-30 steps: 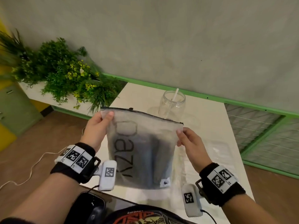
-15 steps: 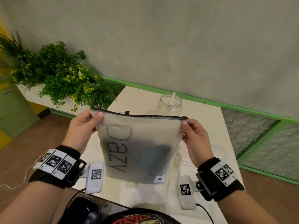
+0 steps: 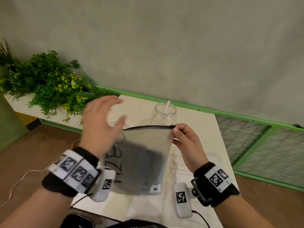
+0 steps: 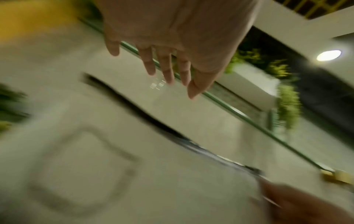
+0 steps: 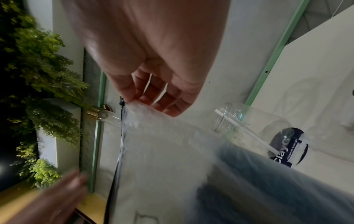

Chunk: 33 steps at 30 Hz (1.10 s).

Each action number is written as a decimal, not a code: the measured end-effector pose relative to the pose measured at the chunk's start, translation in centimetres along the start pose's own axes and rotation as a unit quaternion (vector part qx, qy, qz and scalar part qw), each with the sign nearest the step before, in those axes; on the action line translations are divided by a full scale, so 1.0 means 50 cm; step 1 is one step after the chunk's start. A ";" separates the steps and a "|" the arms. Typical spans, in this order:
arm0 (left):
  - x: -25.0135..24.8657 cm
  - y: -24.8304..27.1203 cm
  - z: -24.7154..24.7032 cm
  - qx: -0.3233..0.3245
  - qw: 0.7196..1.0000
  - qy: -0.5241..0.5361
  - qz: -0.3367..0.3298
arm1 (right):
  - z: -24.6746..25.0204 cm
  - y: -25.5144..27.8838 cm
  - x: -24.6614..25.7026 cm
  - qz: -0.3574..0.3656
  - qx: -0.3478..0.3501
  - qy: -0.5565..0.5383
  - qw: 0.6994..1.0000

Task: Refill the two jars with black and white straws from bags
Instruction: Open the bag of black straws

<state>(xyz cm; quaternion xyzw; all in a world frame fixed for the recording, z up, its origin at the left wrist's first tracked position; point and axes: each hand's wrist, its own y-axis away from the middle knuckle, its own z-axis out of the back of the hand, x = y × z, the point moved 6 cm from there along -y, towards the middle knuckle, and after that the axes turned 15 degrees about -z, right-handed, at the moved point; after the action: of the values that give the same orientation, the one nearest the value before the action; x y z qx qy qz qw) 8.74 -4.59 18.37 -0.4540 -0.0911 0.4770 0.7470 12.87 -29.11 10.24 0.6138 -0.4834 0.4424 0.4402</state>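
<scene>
The jar [image 5: 268, 133] is carrying a dark label reading "ClayGo, Clean as you go" and is standing upright on the surface [image 3: 197, 122] near the far edge, one white straw [image 3: 166, 107] leaning inside it. The frosted bag [image 3: 144, 158], dark lettering partly hidden, is hanging upright with its black zip edge on top. The right hand [image 3: 185, 142] is pinching its top right corner. The left hand [image 3: 100, 127] is hovering, blurred, fingers spread, gripping nothing.

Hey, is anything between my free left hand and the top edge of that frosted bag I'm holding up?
Nothing visible is. The left hand is open in the air just above the near end of the frosted bag's black zip edge, with only air between. The right hand pinches the far corner, clear of that path.
</scene>
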 end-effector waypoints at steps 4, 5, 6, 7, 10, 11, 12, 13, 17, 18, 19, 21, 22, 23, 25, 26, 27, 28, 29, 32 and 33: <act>-0.118 -0.032 -0.151 0.192 0.979 0.026 -0.070 | -0.023 0.014 0.006 0.014 0.029 0.039 0.999; -0.125 -0.036 -0.168 0.197 0.977 0.031 -0.072 | -0.023 0.016 0.008 0.019 0.029 0.044 0.998; -0.126 -0.040 -0.175 0.188 0.978 0.044 -0.077 | -0.021 0.018 0.009 0.022 0.026 0.044 0.998; -0.124 -0.041 -0.179 0.181 0.979 0.058 -0.081 | -0.018 0.019 0.010 0.025 0.024 0.041 0.999; -0.121 -0.039 -0.191 0.198 0.973 0.077 -0.092 | -0.015 0.019 0.011 0.024 0.020 0.043 0.999; -0.122 -0.037 -0.194 0.205 0.972 0.076 -0.089 | -0.015 0.018 0.010 0.024 0.018 0.046 0.998; -0.123 -0.036 -0.195 0.205 0.972 0.074 -0.086 | -0.014 0.017 0.010 0.026 0.016 0.049 0.998; -0.123 -0.037 -0.195 0.203 0.973 0.068 -0.086 | -0.014 0.016 0.010 0.031 0.012 0.052 0.998; -0.108 -0.036 -0.183 0.203 0.974 0.009 -0.097 | -0.013 0.012 0.012 0.049 -0.009 0.061 0.997; -0.093 -0.032 -0.172 0.200 0.975 -0.006 -0.101 | -0.008 0.010 0.011 0.050 -0.019 0.054 0.997; -0.070 -0.027 -0.157 0.195 0.975 -0.023 -0.100 | -0.001 0.009 0.010 0.049 -0.032 0.043 0.997; 0.000 -0.013 -0.113 0.179 0.978 -0.068 -0.078 | 0.023 0.007 0.008 0.043 -0.059 0.013 0.997; 0.041 -0.006 -0.086 0.173 0.979 -0.096 -0.053 | 0.036 0.005 0.007 0.041 -0.068 0.000 0.997; 0.080 0.002 -0.056 0.169 0.977 -0.125 -0.024 | 0.046 0.004 0.007 0.040 -0.075 -0.007 0.996; 0.134 0.016 -0.006 0.168 0.971 -0.167 0.027 | 0.052 0.001 0.008 0.040 -0.079 -0.008 0.996; 0.148 0.019 0.010 0.171 0.968 -0.177 0.041 | 0.049 -0.001 0.009 0.041 -0.077 -0.010 0.996; 0.155 0.021 0.020 0.176 0.966 -0.182 0.049 | 0.045 -0.002 0.010 0.042 -0.072 -0.013 0.996; 0.158 0.023 0.026 0.181 0.965 -0.183 0.056 | 0.039 -0.004 0.012 0.042 -0.065 -0.019 0.997; 0.159 0.026 0.031 0.184 0.964 -0.181 0.064 | 0.034 -0.006 0.012 0.041 -0.058 -0.022 0.997; 0.162 0.043 0.039 0.181 0.967 -0.160 0.085 | 0.024 -0.008 0.013 0.042 -0.036 -0.017 0.998; 0.159 0.046 0.042 0.170 0.969 -0.158 0.084 | 0.023 -0.008 0.012 0.045 -0.028 -0.014 0.999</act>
<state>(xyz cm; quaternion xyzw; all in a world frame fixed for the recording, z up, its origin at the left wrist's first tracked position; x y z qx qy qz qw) 10.30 3.29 15.44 -0.2447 -0.0871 0.6126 0.7465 13.51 -30.31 10.54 0.5850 -0.5287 0.4397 0.4301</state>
